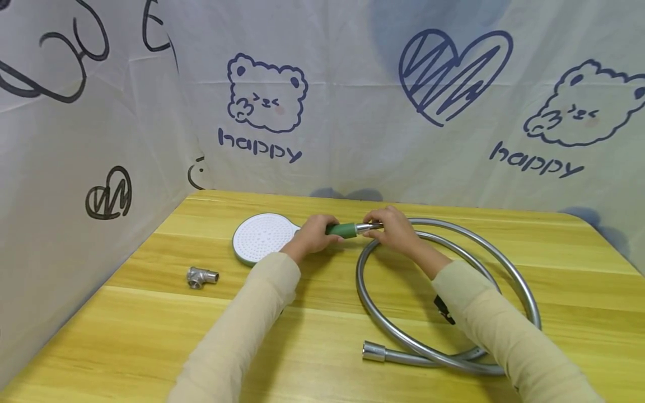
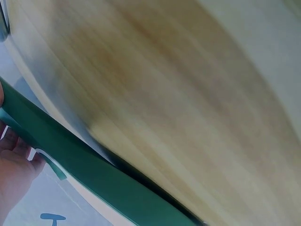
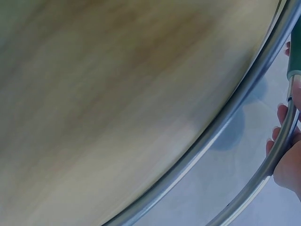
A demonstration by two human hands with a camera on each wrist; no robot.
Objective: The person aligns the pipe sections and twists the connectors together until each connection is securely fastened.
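From the head view: left hand [image 1: 313, 237] wrapped around the green handle of the white round-faced shower head [image 1: 262, 238], lying at mid-table on the yellow wooden table [image 1: 151, 313]; right hand [image 1: 390, 228] pinching the chrome end nut of the coiled silver metal hose [image 1: 448, 291] against the handle tip. Best done with handle held still, nut kept square to the thread, turned gently with fingertips to avoid cross-threading. Long axis left to right, face toward the left, stem toward the right hand. Small chrome tee fitting [image 1: 201, 276] well apart at left. Left wrist view: blurred, green handle [image 2: 84, 165] beside fingers [image 2: 14, 165]. Right wrist view: fingers [image 3: 282, 141] curled on hose [image 3: 225, 117].
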